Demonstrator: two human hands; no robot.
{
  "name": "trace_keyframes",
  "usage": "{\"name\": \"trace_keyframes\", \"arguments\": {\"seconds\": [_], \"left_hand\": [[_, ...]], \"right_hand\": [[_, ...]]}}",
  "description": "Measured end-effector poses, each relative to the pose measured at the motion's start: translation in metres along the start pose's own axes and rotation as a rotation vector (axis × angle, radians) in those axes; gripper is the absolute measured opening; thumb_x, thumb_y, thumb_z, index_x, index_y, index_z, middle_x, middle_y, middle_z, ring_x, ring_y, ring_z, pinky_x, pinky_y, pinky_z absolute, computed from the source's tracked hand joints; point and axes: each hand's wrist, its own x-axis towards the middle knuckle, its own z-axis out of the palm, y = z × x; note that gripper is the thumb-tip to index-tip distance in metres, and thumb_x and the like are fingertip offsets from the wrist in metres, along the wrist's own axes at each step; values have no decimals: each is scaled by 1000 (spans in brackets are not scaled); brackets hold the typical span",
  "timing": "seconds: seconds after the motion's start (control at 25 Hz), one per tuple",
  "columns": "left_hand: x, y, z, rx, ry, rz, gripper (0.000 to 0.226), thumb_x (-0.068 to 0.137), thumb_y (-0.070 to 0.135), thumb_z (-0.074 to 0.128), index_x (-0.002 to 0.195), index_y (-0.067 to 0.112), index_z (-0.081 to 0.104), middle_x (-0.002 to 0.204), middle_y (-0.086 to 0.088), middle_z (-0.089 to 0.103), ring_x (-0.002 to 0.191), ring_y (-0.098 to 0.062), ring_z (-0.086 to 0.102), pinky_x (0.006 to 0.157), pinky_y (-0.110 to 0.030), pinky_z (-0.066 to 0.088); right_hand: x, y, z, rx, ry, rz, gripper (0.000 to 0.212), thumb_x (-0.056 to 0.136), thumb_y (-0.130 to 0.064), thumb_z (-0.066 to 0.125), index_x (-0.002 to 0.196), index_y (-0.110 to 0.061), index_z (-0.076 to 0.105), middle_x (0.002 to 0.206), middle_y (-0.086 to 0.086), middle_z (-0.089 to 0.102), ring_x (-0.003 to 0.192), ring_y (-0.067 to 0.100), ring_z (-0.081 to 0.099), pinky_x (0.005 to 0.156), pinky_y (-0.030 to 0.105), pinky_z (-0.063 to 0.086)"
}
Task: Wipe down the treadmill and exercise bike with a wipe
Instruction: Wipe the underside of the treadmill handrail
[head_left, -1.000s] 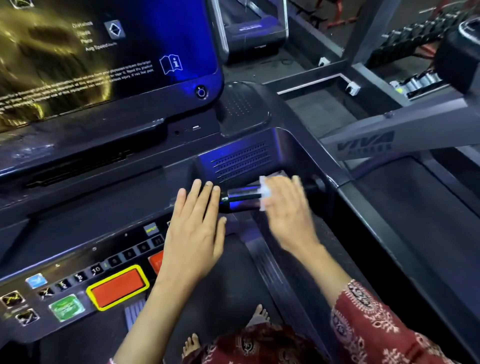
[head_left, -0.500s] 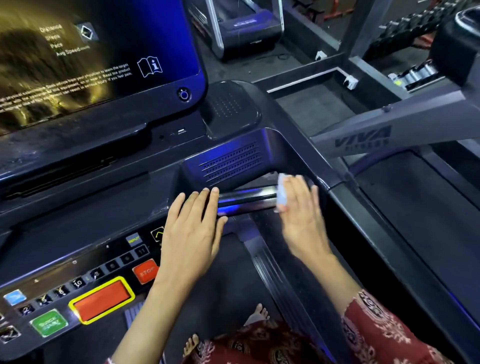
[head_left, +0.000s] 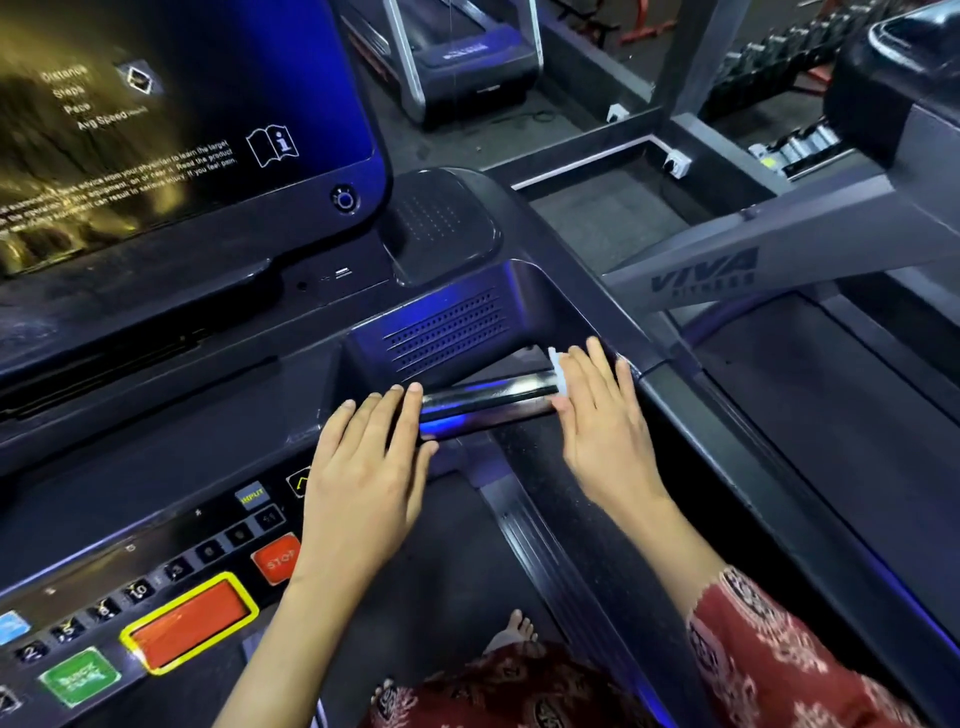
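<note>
Dark treadmill belt (head_left: 457, 545) underfoot, bare toes (head_left: 511, 631) at the near edge. Red patterned sleeve (head_left: 779, 654) on the right forearm.

Button panel (head_left: 156, 587) lower left, red stop button (head_left: 275, 562) just beside the left wrist.

Left hand (head_left: 363, 467): palm down, fingers straight and together, tips resting on the left end of the shiny grip bar (head_left: 488, 402). It holds nothing; reads as a brace.

Right hand (head_left: 602, 421): laid flat over the right end of the same bar, fingers extended and pressing down, not curled. Thumb hidden. White wipe (head_left: 556, 366) is trapped under these fingers, a small fold showing past the index finger, against the bar where it meets the side housing.

Step in hand, by my reading: wiping the grip bar on the treadmill console. Next move likely calls for dragging the wipe along the bar toward the left hand with steady pressure, and the left hand must clear off to expose that end.

Beyond: lit screen (head_left: 156, 130) upper left, another treadmill (head_left: 467, 57) behind, dumbbell rack (head_left: 769, 67) far right. No exercise bike identifiable.
</note>
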Motion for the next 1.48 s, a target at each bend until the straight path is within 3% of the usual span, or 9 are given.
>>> {"name": "trace_keyframes", "arguments": {"seconds": [0.2,0.28,0.52,0.68,0.8,1.0,1.2,1.36,1.48], "left_hand": [[-2,-2,2,-1,13,8,43,93,27,52,126,-1,59,118,-18,63,105,-32,63,101,-40,35],[-2,-1,3,-2,22,12,43,93,27,53,125,-1,59,118,-18,64,105,-32,63,101,-41,35],[-1,-1,3,-6,23,18,43,92,26,54,125,-1,59,118,-17,64,105,-32,63,101,-41,36],[-1,-2,2,-14,25,16,43,91,25,55,125,-1,59,118,-18,64,105,-32,63,101,-41,36],[-1,-1,2,-18,17,16,43,91,24,55,125,-2,59,118,-18,63,105,-33,63,102,-41,35],[1,-2,0,-25,-3,27,44,90,22,54,125,-3,58,118,-19,63,105,-33,63,102,-41,34],[-4,-13,-3,-66,-7,72,41,86,12,49,121,-6,60,122,-20,62,112,-36,61,107,-40,29],[-9,-20,-7,-62,-9,70,42,83,9,47,119,-6,62,121,-19,63,112,-36,61,111,-37,22],[-8,-18,-8,-77,-24,55,42,83,9,47,120,-6,61,120,-20,63,111,-36,61,111,-37,22]], "right_hand": [[-22,7,-14,213,199,-91,60,69,31,44,123,10,57,124,21,61,116,32,56,104,46,42],[-4,5,-27,87,226,-128,49,74,27,49,119,11,60,117,22,64,106,36,59,92,48,49],[9,23,-23,-414,-57,-181,55,82,5,32,134,8,47,145,20,42,132,39,42,112,45,20],[-20,17,-36,-378,-14,-226,53,78,11,26,120,13,58,128,26,57,120,41,54,117,38,10],[-32,5,-43,-46,105,-81,40,80,16,45,114,9,64,118,22,65,112,35,61,114,35,26],[-1,-31,-2,305,155,220,54,106,-30,21,133,9,48,140,22,47,137,28,33,120,33,10],[18,-109,16,289,252,18,42,102,-21,28,96,-1,64,92,11,63,87,33,56,100,44,33],[2,-74,25,119,178,-316,41,103,-25,26,132,-3,46,129,17,58,122,32,48,109,44,29],[-10,-19,26,132,234,67,48,105,-29,19,133,3,44,135,21,51,131,33,38,111,49,26]]}}
